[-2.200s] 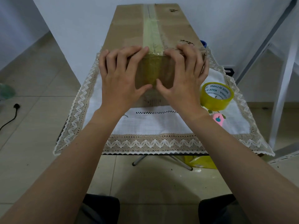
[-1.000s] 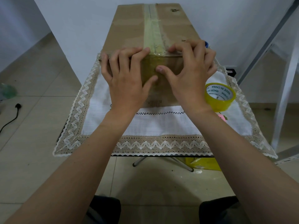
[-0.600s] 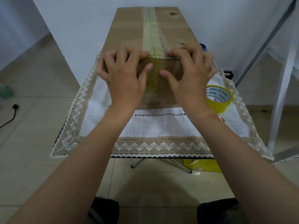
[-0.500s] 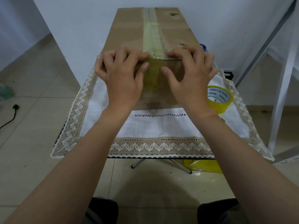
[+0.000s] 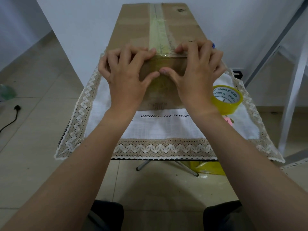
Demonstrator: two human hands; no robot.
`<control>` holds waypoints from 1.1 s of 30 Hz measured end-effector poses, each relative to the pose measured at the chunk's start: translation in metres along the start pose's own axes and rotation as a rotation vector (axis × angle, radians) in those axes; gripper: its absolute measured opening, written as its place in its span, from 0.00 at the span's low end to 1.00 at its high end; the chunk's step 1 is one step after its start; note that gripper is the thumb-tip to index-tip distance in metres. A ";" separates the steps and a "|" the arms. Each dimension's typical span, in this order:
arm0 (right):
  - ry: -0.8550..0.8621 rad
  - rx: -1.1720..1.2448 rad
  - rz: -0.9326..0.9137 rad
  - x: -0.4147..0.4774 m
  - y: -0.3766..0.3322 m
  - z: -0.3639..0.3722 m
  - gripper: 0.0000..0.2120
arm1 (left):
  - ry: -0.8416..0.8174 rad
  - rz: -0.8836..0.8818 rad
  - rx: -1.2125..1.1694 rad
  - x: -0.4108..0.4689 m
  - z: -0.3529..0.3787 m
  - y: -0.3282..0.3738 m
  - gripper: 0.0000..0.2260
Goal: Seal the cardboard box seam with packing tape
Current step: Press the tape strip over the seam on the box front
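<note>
A long brown cardboard box (image 5: 136,25) lies on the table, running away from me. A strip of yellowish packing tape (image 5: 158,34) covers its top seam and folds down over the near face. My left hand (image 5: 126,77) and my right hand (image 5: 196,75) clasp the box's near end. Their fingers curl over the top edge on either side of the strip. Both thumbs press on the tape on the front face, tips almost touching. The yellow tape roll (image 5: 228,100) lies flat on the cloth just right of my right wrist.
A white lace-edged tablecloth (image 5: 166,127) covers the small folding table. A small pink item (image 5: 228,120) peeks out beside my right forearm. A yellow bag (image 5: 210,169) lies on the floor under the table. White frame legs (image 5: 293,90) stand at right, a black plug (image 5: 16,108) at left.
My fingers have curled tighter over the box's top edge. Both thumbs have slid inward along the front face and now meet on the tape. The box and roll stay put.
</note>
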State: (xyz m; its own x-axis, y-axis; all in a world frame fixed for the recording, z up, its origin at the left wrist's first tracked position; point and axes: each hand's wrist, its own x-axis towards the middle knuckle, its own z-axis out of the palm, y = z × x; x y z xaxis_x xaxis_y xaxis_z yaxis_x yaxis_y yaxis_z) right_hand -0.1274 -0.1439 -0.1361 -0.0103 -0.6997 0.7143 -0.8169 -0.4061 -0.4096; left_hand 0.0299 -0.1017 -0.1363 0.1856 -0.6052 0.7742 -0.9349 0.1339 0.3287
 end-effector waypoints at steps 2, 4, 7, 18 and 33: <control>0.015 -0.024 -0.049 -0.008 0.005 0.004 0.29 | -0.027 0.032 0.044 -0.005 0.001 -0.003 0.26; 0.025 -0.056 -0.093 -0.013 0.011 0.008 0.31 | -0.051 0.061 0.087 -0.009 0.001 -0.006 0.32; 0.042 -0.112 -0.182 -0.020 0.021 0.012 0.37 | -0.096 0.125 0.172 -0.013 0.000 -0.011 0.43; -0.064 -0.176 -0.258 -0.027 0.029 0.003 0.52 | -0.162 0.182 0.298 -0.017 -0.002 -0.012 0.55; -0.020 -0.277 -0.237 -0.028 0.021 0.014 0.57 | -0.097 0.140 0.160 -0.016 -0.002 -0.007 0.43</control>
State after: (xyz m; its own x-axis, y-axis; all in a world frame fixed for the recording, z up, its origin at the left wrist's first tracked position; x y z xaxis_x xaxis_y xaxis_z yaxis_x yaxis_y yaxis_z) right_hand -0.1360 -0.1405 -0.1725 0.2071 -0.6178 0.7586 -0.9204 -0.3860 -0.0631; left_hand 0.0338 -0.0912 -0.1495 0.0282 -0.6634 0.7477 -0.9869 0.1004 0.1264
